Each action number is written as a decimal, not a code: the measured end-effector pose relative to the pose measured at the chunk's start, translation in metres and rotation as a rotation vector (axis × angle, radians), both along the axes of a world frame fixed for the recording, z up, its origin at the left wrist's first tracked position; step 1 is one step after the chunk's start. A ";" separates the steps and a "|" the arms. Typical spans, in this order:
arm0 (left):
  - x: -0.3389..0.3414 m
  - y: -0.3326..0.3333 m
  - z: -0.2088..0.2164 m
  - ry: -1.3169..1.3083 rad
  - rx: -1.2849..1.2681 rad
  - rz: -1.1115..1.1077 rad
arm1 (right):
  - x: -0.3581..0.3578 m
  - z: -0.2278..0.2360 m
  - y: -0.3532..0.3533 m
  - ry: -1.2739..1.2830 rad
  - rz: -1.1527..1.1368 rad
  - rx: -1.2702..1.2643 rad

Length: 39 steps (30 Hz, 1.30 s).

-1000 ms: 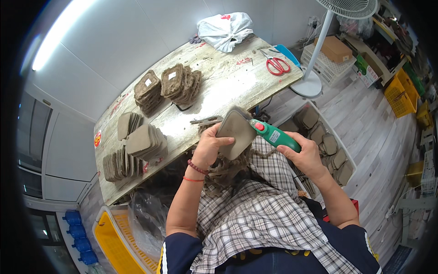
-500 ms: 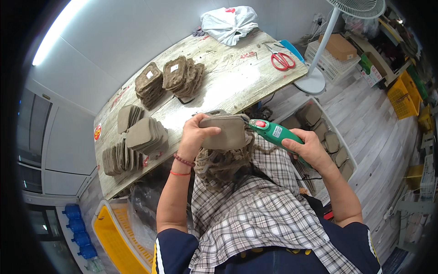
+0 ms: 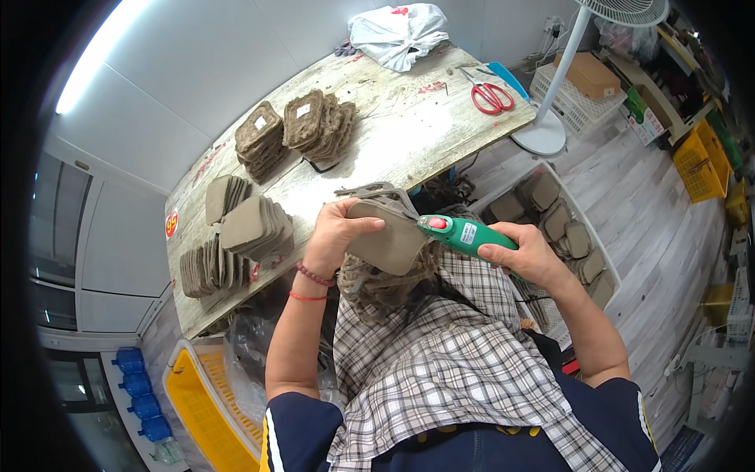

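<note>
Right now my left fingers (image 3: 341,208) are closed on a taupe rounded-square felt-like pad (image 3: 391,242), thumb pressed on its upper face. My right fingers (image 3: 511,230) are wrapped round the body of a green handheld power tool with a red button (image 3: 482,236). Pad sits over my lap at the near edge of the whitish worn wooden counter (image 3: 393,138), tool tip at its right-hand edge.

Change: pad was stood up steeply a second ago, swung nearly level half a second ago, now slants down toward my right. Tip meets the side edge below the far corner instead of the corner itself, so I judge a different stretch of rim is being worked. Can't tell if the blade is running. Shaggy brown offcuts (image 3: 377,287) sit below the pad; smooth-edged taupe stacks (image 3: 255,226) and ragged-edged brown stacks (image 3: 318,126) stay put on the counter.

Labels: small white label (image 3: 469,234) on the tool, print too tiny to read. Blank-looking white tags (image 3: 261,123) top the ragged stacks. Red round sticker (image 3: 171,224) with pale figures on the counter's left end. Red print on the white plastic bag (image 3: 399,39), crumpled, illegible.
</note>
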State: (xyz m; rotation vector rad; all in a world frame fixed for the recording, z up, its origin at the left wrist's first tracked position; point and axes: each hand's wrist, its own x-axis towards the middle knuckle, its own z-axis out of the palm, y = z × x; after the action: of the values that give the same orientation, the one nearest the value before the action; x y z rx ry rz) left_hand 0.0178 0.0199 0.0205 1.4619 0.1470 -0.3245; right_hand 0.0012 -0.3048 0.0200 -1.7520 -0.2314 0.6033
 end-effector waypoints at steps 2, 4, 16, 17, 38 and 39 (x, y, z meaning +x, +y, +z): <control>0.002 -0.003 0.000 0.010 0.026 -0.037 | 0.001 0.001 0.003 -0.010 0.001 0.000; 0.002 -0.008 0.004 0.021 0.050 -0.086 | 0.000 0.004 0.007 -0.020 0.003 0.005; -0.002 -0.001 0.011 0.116 0.122 -0.292 | 0.013 0.010 0.042 -0.001 0.082 0.114; -0.006 0.000 0.015 0.107 0.093 -0.280 | 0.014 0.007 0.048 0.012 0.056 0.136; 0.114 0.102 0.027 -0.601 1.446 0.534 | -0.005 -0.032 0.025 0.031 -0.226 0.176; 0.134 0.090 0.023 -0.520 1.491 0.516 | -0.006 -0.031 0.026 0.025 -0.232 0.168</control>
State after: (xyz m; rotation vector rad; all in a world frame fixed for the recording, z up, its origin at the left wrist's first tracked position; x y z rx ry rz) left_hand 0.1520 0.1103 0.0439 2.8063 0.3728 0.7841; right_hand -0.0047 -0.2787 -0.0107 -1.5803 -0.0577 0.4243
